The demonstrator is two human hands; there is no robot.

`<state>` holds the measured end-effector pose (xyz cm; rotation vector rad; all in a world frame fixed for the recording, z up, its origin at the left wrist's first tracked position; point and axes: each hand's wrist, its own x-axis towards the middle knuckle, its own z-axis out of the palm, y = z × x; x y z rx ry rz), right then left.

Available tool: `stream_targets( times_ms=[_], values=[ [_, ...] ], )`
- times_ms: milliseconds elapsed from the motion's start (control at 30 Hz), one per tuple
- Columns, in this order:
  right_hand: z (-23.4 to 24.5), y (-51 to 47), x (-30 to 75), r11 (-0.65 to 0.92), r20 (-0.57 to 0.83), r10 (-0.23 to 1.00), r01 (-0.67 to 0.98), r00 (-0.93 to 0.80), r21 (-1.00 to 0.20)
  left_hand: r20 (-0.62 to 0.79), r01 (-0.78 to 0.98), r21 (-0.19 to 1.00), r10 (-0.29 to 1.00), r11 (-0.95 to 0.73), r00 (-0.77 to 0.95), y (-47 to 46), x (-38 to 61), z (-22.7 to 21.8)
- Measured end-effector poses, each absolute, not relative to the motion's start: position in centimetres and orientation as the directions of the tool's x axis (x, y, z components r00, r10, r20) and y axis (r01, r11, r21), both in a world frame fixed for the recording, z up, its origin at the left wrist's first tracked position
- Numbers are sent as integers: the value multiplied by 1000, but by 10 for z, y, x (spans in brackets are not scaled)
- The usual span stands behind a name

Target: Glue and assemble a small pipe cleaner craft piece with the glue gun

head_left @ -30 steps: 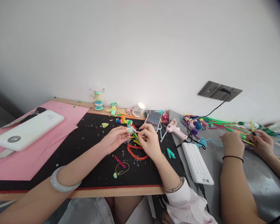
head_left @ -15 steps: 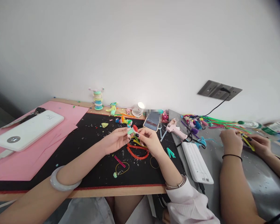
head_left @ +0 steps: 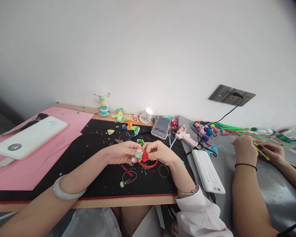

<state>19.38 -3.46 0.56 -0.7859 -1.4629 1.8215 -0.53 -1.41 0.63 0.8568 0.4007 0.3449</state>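
1. My left hand (head_left: 122,153) and my right hand (head_left: 160,153) meet over the black mat (head_left: 96,177) on the tabletop (head_left: 128,202).
2. The fingers (head_left: 133,154) of both hands are pinched on one small piece (head_left: 143,156), red with a mint part, held between them.
3. Just under it, a red loop (head_left: 150,165) lies on the mat.
4. A pink glue gun (head_left: 186,137) lies to the right, well apart.
5. Further right is a co-worker's hand (head_left: 245,149).

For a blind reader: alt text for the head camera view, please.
Left hand and right hand pinch a small red-and-green craft piece over a black mat. A pink glue gun lies farther right, then a co-worker's hands.
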Motion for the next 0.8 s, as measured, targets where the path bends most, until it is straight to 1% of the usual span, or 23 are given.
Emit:
stream_targets(
  times_ms=[133, 233, 400, 600, 800],
  values=[
    [13, -36, 195, 90, 50, 762, 29, -646, -995, -312, 96, 855, 357, 510, 880, -14, -7, 10],
    [16, -38, 193, 217, 84, 764, 131, -640, -967, -369, 183, 872, 362, 455, 856, -14, -8, 11],
    [16, -40, 191, 348, 157, 819, 260, -552, -901, -405, 201, 884, 478, 421, 779, -11, -7, 6],
    [20, -41, 190, 479, 269, 835, 394, -480, -785, -402, 199, 905, 604, 376, 688, -11, -5, 6],
    [18, -40, 189, 573, 382, 808, 443, -449, -690, -348, 209, 935, 633, 286, 691, -11, -4, 7]
  ],
)
